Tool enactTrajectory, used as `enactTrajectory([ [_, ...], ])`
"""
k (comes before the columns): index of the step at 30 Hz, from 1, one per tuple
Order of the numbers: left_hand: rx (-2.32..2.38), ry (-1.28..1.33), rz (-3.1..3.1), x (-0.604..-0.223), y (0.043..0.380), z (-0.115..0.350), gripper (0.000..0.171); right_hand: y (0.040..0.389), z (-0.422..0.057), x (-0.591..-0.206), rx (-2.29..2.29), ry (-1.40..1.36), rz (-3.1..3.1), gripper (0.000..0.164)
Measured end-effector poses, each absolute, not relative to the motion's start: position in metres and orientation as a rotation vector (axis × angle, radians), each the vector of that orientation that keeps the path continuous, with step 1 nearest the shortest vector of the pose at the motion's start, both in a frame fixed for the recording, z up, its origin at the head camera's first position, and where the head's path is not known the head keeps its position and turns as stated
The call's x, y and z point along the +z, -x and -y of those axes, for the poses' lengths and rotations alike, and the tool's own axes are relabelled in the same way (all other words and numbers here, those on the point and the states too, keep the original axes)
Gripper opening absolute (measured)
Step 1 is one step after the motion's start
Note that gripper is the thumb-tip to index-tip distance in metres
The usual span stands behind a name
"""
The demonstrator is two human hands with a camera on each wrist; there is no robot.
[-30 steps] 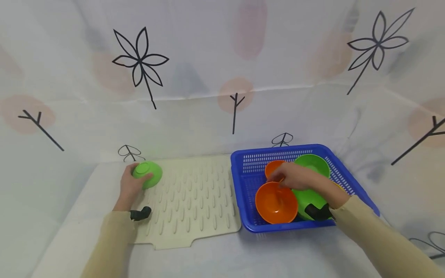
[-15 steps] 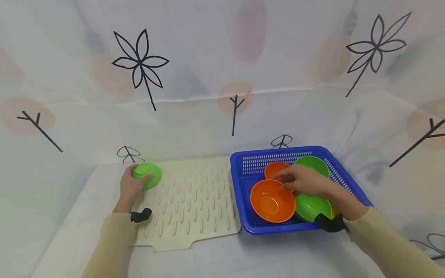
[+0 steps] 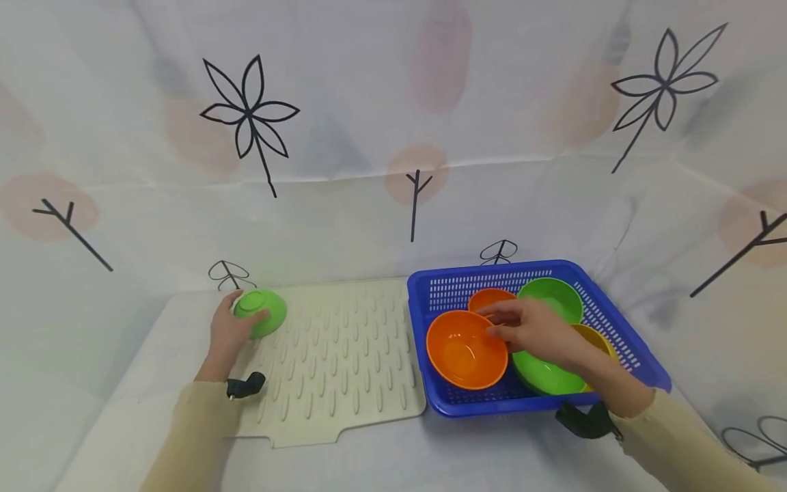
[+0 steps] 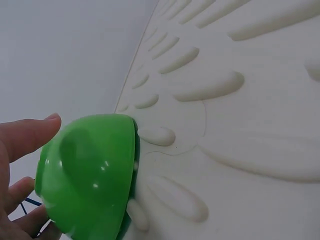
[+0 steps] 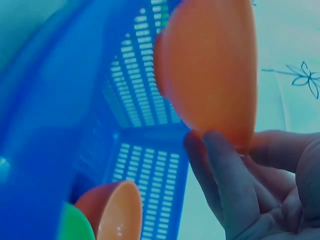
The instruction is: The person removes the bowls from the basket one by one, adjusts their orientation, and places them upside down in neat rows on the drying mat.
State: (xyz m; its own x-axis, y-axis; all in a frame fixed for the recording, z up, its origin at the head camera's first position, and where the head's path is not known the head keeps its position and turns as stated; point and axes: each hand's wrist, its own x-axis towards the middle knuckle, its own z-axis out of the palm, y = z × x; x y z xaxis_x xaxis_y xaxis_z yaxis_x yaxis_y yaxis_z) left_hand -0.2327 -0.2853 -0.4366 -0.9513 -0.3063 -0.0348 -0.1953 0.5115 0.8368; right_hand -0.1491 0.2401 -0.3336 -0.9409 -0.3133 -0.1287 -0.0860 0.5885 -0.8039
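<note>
In the head view my left hand is at a green bowl that lies upside down on the far left corner of a cream ridged mat. Its thumb and fingers are round the bowl's left side, seen closer in the left wrist view, where the green bowl has its rim against the mat. My right hand pinches the rim of a large orange bowl, raised and tilted over a blue basket. The right wrist view shows thumb and fingers on either side of that orange bowl's edge.
Inside the basket are a smaller orange bowl, two green bowls, one at the back and one in front, and a yellow bowl partly behind my right wrist. A patterned white cloth rises behind the mat and basket.
The large orange bowl has moved left and up within the basket's outline, my right hand keeping hold of its rim. My left hand and its green bowl have stayed nearly still.
</note>
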Motion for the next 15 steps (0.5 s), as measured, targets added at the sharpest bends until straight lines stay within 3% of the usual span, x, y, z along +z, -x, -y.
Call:
enactTrajectory([
  [6,-1.433,-0.357,2.599,-0.423,0.224,0.277,0.086,0.139,-0.231,-0.334,-1.37,0.293,-2.585,0.037],
  [15,-1.401,-0.031,2.643,-0.383,0.196,0.244,0.082,0.125,-0.209,-0.331,-1.403,0.254,-2.587,0.036],
])
